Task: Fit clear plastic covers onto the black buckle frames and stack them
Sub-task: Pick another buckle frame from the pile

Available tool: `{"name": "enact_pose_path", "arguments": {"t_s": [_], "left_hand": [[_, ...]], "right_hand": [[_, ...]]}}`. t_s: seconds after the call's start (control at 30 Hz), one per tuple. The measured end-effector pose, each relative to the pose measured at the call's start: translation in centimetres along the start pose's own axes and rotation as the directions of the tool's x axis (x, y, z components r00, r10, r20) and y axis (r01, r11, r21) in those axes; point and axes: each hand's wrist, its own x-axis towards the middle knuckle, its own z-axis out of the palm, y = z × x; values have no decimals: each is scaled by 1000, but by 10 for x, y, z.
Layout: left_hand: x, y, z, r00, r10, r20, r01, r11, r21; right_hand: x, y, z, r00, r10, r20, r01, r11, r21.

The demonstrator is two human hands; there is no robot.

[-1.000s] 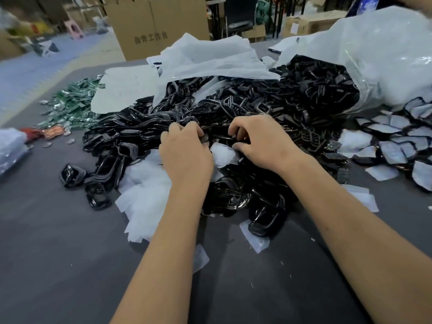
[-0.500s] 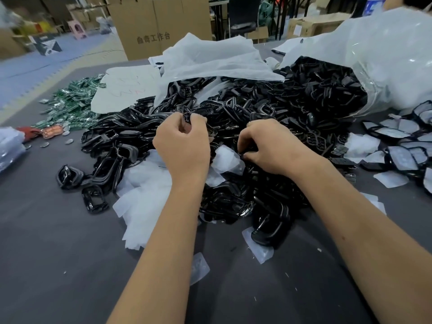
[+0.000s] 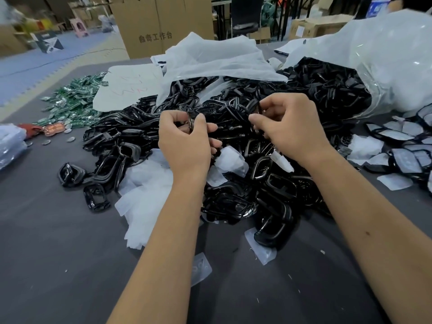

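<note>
Grey felt covers the table (image 3: 58, 265), which runs bare from the near edge up to the heap; the widest free stretch lies at the near left, in front of the person, with a smaller strip between the two forearms. Across the middle spreads the pile of black buckle frames (image 3: 268, 183), reaching back into a torn clear plastic bag (image 3: 385, 66) at the far right. Clear plastic covers (image 3: 145, 190) lie loose along the pile's near left edge, and one single cover (image 3: 201, 268) rests alone on the felt between the arms. At the right edge sits a cluster of covered frames (image 3: 402, 157), running out of view. Green packets (image 3: 72, 99) are scattered at the far left, near a white sheet (image 3: 128, 87).

Both forearms reach forward over the pile. The left hand (image 3: 187, 141) has its fingers curled, thumb and forefinger pinching a dark buckle frame (image 3: 190, 123) held just above the heap. The right hand (image 3: 289, 127) is also curled, its fingertips pinching a thin dark piece (image 3: 258, 112) that I cannot tell apart from the frames behind it. The hands are near each other but apart.

Behind the table stands a cardboard box (image 3: 161, 26) printed with the characters 曲奇工作台
</note>
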Motion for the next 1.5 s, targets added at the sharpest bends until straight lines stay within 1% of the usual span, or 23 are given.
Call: {"name": "enact_pose_path", "arguments": {"t_s": [0.07,0.13,0.23,0.3,0.37,0.47,0.53,0.57,0.67,0.73,0.8,0.93,1.03,1.1,1.17,1.23,1.3,1.4,1.5], "left_hand": [[0,1,-2,1000,4,0,-4,1000,-25],[2,5,-4,1000,12,-28,-14,998,-68],[8,12,-9,994,34,-108,-49,989,-140],[13,16,-15,989,32,-143,-54,986,-157],[19,20,-20,985,15,-171,-44,985,-169],[24,23,-26,975,-11,-224,-30,984,-178],[25,21,-28,977,-31,-210,-9,982,-188],[25,20,-29,981,-41,-190,7,984,-178],[26,17,-33,985,-58,-160,39,992,-118],[27,17,-34,985,-61,-160,51,996,-69],[26,17,-33,991,-65,-120,61,997,-37],[18,15,-20,994,-102,37,103,994,-39],[3,8,0,978,-134,157,139,990,-20],[-8,2,12,958,-173,229,182,983,-19],[-16,-3,21,938,-213,273,226,974,-16],[-20,-8,25,929,-241,282,254,967,-7],[-20,-10,26,928,-250,277,259,966,4],[-20,-11,24,923,-258,286,270,963,-3],[-19,-10,22,911,-280,303,296,955,-8]], "right_hand": [[1,1,1,1000,21,-19,-21,1000,-13],[0,2,2,1000,15,4,-14,998,-59],[-2,-1,4,996,-36,84,47,989,-141],[-4,-7,5,982,-86,166,110,983,-146],[-9,-16,10,946,-150,287,192,974,-122],[-20,-32,24,853,-206,480,271,960,-72],[-27,-37,36,803,-236,547,330,941,-78],[-29,-38,40,795,-247,555,353,931,-91],[-30,-40,44,806,-252,535,375,917,-134],[-27,-41,40,830,-235,506,343,930,-130],[-23,-38,34,869,-205,451,308,937,-167],[-14,-21,18,965,-101,242,180,926,-331],[-9,-6,7,999,12,52,11,905,-426],[-6,5,-4,996,87,-11,-81,859,-506],[-3,16,-18,987,156,-27,-140,781,-609],[-1,24,-31,972,233,-33,-194,712,-675],[0,28,-39,945,327,-5,-239,679,-695],[3,30,-43,922,387,26,-289,730,-619],[4,26,-46,934,358,14,-301,805,-512]]}}
